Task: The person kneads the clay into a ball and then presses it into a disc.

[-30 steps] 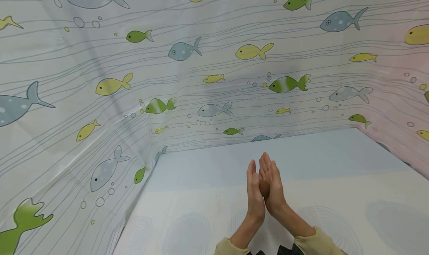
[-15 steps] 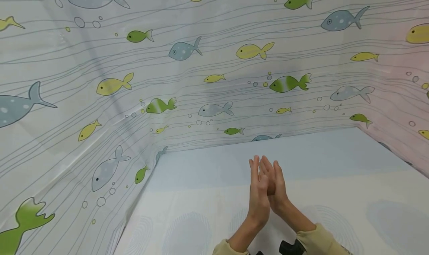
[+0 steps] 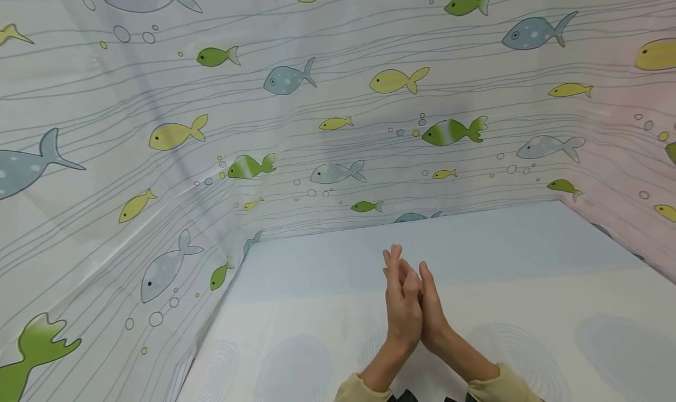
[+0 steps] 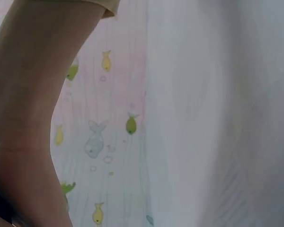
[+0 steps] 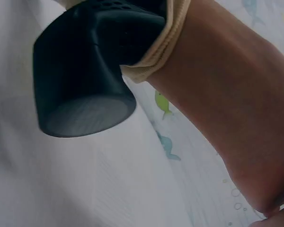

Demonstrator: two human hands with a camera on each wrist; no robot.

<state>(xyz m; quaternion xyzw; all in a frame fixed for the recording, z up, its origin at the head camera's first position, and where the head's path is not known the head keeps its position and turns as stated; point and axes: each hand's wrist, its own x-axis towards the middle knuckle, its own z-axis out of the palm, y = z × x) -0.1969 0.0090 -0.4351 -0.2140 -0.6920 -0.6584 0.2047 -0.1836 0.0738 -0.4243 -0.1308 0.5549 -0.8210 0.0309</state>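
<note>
Above the table, my left hand [image 3: 404, 314] and right hand [image 3: 433, 311] stand upright, palm against palm. Fingers are mostly straight and point up and away; the left hand lies in front of part of the right. A brown, rounded lump that showed between the palms earlier is now hidden behind the left hand. In the left wrist view a bare forearm [image 4: 28, 94] fills the left side, with no fingers clearly shown. In the right wrist view another forearm [image 5: 227, 85] has a light sleeve cuff [image 5: 168, 45] and a dark device [image 5: 80, 71] by it.
The table [image 3: 296, 273] has a pale cover with blue-grey patches. Behind it and at the sides hang sheets [image 3: 317, 32] printed with fish, bubbles and wavy lines.
The palms have slid and turned against each other, the left hand first up, then leftward. The brown lump, visible between them one second ago, has gone out of sight.
</note>
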